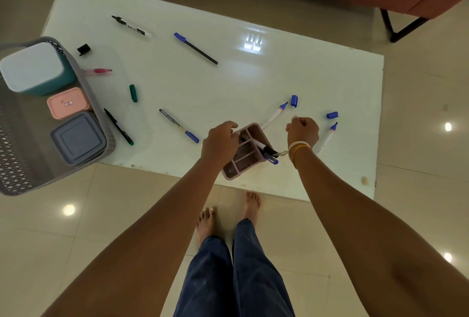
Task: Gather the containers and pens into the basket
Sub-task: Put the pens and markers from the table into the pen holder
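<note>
— Head view first: what do we have in our hands?

— Our left hand (pixel 221 139) grips the rim of the pink divided holder (pixel 247 150), fingers curled over its far edge. The holder sits tilted near the front edge of the white table (pixel 253 80), with two markers (pixel 267 153) lying across it. Our right hand (pixel 302 131) hovers just beside the holder, curled into a loose fist; we cannot tell whether it holds anything.

— And the basket?

— The grey basket (pixel 15 164) stands at the table's left corner, overhanging the edge. We see three lidded containers in it: a teal one with a pale lid (pixel 35 68), a small pink one (pixel 68 103) and a blue-grey one (pixel 78 137).

— What lies loose on the table?

— Two uncapped blue-tipped markers (pixel 275 115) near our right hand, one beyond it and one to its right, with two blue caps (pixel 294 100) close by. Farther left we see a blue-capped pen (pixel 179 126), a green-ended pen (pixel 118 127) beside the basket, a green cap (pixel 133 93), a pink pen (pixel 97 71), a black cap (pixel 83 49), a black marker (pixel 132 26) and a dark pen with a blue cap (pixel 195 48).
</note>
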A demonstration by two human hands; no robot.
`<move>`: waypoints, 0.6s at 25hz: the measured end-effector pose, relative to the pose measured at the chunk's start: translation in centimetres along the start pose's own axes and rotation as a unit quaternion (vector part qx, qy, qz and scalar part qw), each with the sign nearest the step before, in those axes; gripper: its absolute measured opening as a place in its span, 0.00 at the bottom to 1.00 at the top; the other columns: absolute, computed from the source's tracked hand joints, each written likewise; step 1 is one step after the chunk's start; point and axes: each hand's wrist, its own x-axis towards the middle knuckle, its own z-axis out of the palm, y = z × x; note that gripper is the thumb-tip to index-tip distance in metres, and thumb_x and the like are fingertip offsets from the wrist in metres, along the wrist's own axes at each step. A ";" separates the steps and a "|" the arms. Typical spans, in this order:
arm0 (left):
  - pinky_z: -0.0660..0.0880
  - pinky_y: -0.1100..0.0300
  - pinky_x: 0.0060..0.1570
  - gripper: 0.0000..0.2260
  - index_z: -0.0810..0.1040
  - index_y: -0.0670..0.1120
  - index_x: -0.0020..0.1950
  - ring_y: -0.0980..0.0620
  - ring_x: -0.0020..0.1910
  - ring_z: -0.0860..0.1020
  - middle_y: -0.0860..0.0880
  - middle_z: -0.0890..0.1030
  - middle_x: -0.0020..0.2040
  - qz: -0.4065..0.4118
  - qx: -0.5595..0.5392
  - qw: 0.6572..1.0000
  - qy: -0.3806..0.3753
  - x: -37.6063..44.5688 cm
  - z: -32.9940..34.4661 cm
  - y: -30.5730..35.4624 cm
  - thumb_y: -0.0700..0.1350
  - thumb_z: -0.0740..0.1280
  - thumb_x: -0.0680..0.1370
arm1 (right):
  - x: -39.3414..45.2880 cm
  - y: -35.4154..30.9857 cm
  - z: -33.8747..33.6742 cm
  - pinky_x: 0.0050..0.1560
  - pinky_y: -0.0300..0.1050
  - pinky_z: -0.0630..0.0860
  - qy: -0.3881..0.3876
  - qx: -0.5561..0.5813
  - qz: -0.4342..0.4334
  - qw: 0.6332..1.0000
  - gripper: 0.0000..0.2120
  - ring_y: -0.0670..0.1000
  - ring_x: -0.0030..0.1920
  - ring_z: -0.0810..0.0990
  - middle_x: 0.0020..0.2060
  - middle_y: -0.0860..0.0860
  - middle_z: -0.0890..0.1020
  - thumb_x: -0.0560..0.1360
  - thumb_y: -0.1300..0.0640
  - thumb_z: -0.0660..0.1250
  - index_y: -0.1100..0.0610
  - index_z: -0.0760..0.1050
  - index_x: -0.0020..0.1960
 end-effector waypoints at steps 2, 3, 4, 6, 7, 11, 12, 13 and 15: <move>0.75 0.47 0.61 0.14 0.75 0.45 0.66 0.46 0.61 0.77 0.46 0.80 0.62 -0.001 0.007 1.000 -0.002 0.8 0.4 0.8 0.43 0.58 0.82 | 1.9 0.6 0.2 0.49 0.52 0.82 -0.019 -0.019 0.055 0.998 0.07 0.55 0.46 0.83 0.45 0.56 0.85 0.75 0.55 0.62 0.51 0.74 0.39; 0.75 0.47 0.61 0.14 0.75 0.45 0.65 0.47 0.60 0.77 0.46 0.80 0.62 -0.004 0.009 1.000 0.000 1.3 0.7 1.4 0.44 0.58 0.82 | 2.6 0.7 0.3 0.49 0.52 0.82 -0.027 -0.032 0.066 0.997 0.06 0.55 0.46 0.83 0.46 0.56 0.84 0.75 0.55 0.61 0.51 0.74 0.40; 0.74 0.47 0.61 0.13 0.75 0.46 0.64 0.47 0.60 0.78 0.47 0.80 0.61 -0.009 0.009 1.000 0.003 1.9 1.0 1.9 0.44 0.58 0.82 | 3.1 0.5 0.4 0.47 0.50 0.82 -0.034 -0.042 0.067 0.996 0.05 0.55 0.46 0.83 0.48 0.55 0.84 0.75 0.56 0.61 0.53 0.75 0.43; 0.73 0.48 0.61 0.12 0.76 0.48 0.62 0.47 0.58 0.78 0.48 0.81 0.59 -0.015 0.016 1.000 0.008 3.3 1.8 3.0 0.44 0.58 0.81 | 3.9 0.1 0.6 0.39 0.42 0.78 -0.054 -0.064 0.049 0.995 0.06 0.53 0.43 0.80 0.48 0.53 0.81 0.77 0.58 0.62 0.55 0.75 0.52; 0.72 0.49 0.61 0.12 0.77 0.48 0.62 0.47 0.58 0.78 0.49 0.82 0.58 -0.016 0.025 1.000 0.009 4.0 2.3 3.6 0.44 0.59 0.81 | 4.3 0.0 0.8 0.38 0.40 0.76 -0.065 -0.082 0.039 0.994 0.09 0.52 0.42 0.78 0.49 0.54 0.79 0.77 0.59 0.62 0.55 0.73 0.58; 0.71 0.54 0.59 0.13 0.77 0.47 0.62 0.48 0.58 0.78 0.49 0.82 0.57 -0.018 0.056 0.998 0.013 7.2 4.2 6.1 0.42 0.59 0.80 | 7.6 -0.7 1.4 0.48 0.43 0.72 -0.110 -0.205 -0.091 0.968 0.18 0.50 0.46 0.74 0.58 0.56 0.75 0.80 0.56 0.61 0.49 0.65 0.69; 0.70 0.55 0.58 0.13 0.77 0.47 0.61 0.48 0.57 0.79 0.49 0.82 0.57 -0.022 0.072 0.997 0.016 7.9 4.6 6.5 0.42 0.59 0.80 | 8.5 -1.1 1.5 0.49 0.42 0.71 -0.122 -0.232 -0.122 0.957 0.18 0.50 0.47 0.73 0.59 0.56 0.73 0.80 0.55 0.60 0.48 0.65 0.70; 0.69 0.57 0.57 0.12 0.77 0.48 0.61 0.48 0.56 0.79 0.49 0.82 0.56 -0.027 0.096 0.995 0.020 8.8 5.1 6.8 0.42 0.60 0.80 | 9.5 -1.5 1.6 0.49 0.42 0.71 -0.132 -0.250 -0.142 0.949 0.18 0.51 0.47 0.74 0.60 0.56 0.72 0.81 0.54 0.60 0.48 0.65 0.70; 0.67 0.58 0.54 0.09 0.77 0.48 0.59 0.48 0.54 0.79 0.50 0.83 0.54 -0.033 0.155 0.987 0.021 10.4 6.3 7.2 0.45 0.61 0.80 | 11.2 -2.2 2.0 0.52 0.43 0.72 -0.148 -0.277 -0.162 0.936 0.17 0.54 0.52 0.77 0.61 0.57 0.72 0.80 0.54 0.60 0.49 0.68 0.69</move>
